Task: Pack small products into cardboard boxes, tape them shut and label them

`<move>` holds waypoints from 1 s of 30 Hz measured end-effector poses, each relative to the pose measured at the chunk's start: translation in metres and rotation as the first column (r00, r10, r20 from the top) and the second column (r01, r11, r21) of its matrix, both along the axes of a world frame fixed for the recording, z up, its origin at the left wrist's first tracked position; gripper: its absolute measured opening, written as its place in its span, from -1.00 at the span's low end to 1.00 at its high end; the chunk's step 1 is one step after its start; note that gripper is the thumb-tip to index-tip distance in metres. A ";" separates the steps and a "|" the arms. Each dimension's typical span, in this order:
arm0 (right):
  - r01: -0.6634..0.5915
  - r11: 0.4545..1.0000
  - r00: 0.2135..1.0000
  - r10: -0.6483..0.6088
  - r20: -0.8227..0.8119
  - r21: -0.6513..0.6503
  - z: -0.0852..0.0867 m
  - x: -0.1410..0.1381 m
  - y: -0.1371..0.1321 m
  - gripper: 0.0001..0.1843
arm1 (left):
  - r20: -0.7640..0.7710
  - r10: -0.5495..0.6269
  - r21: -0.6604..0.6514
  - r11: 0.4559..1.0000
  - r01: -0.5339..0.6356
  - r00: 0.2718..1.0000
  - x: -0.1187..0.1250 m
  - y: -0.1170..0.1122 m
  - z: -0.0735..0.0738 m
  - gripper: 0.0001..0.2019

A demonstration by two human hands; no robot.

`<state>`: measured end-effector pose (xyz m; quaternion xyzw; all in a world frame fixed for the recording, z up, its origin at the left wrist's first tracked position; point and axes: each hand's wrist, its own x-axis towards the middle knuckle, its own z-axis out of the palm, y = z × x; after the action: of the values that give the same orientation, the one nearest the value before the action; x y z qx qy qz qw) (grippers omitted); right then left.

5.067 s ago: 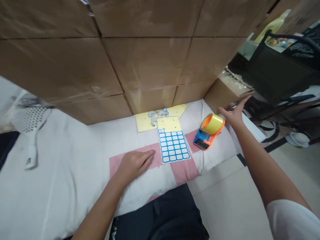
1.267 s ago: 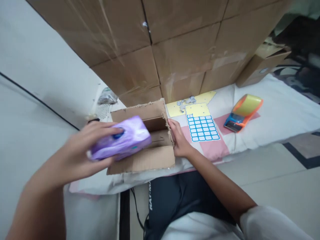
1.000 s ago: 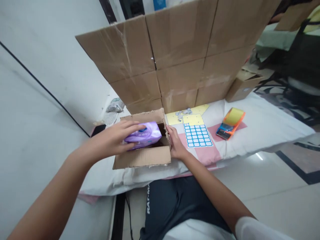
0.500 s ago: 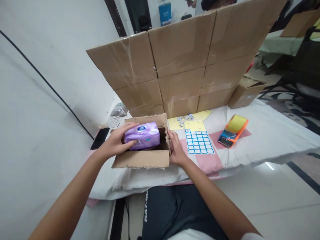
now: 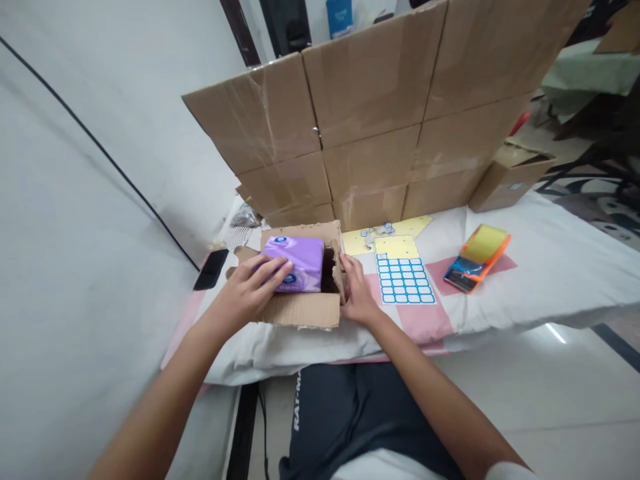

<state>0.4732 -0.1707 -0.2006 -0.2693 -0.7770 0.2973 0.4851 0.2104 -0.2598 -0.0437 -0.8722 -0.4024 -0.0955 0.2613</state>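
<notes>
A purple pack of tissues (image 5: 305, 257) lies in the mouth of a small open cardboard box (image 5: 300, 311), with its flaps folded outward. Across the left end of the pack rests my left hand (image 5: 250, 287), its fingers stretched flat on the wrapper. The thumb of that hand is hidden. At the right end of the box, my right hand (image 5: 357, 293) grips the torn cardboard edge, fingers at the rim. A dark gap shows inside the box, between the pack and the right wall.
Behind the box stands a large taped cardboard panel (image 5: 370, 100). To the right lie a blue-gridded sheet (image 5: 406, 280) and an orange-and-yellow package (image 5: 477, 257). A black phone (image 5: 211, 269) is on the left by the wall. Another cardboard box (image 5: 510, 180) stands at the back right.
The purple pack has turned and sits differently in the box, with another side up. My left hand has gone from gripping its end to lying flat over it. My right hand stays on the box.
</notes>
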 end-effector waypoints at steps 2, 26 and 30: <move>-0.009 1.000 1.000 0.009 0.006 0.006 0.000 0.000 0.000 0.31 | 0.041 -0.007 -0.080 0.997 0.010 0.999 -0.004 0.007 0.001 -0.22; 0.022 1.000 1.000 -0.022 0.017 -0.022 -0.001 -0.002 0.001 0.32 | 0.259 0.241 -0.662 0.750 -0.010 0.935 0.011 0.029 -0.007 -0.62; 0.016 1.000 1.000 -0.016 0.007 -0.006 0.000 -0.001 0.001 0.32 | 0.215 0.317 -0.715 0.695 -0.072 0.924 0.019 0.030 -0.015 -0.53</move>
<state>0.4721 -0.1698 -0.2006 -0.2783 -0.7756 0.2949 0.4838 0.2296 -0.2298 -0.0589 -0.8295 -0.5368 -0.0498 -0.1458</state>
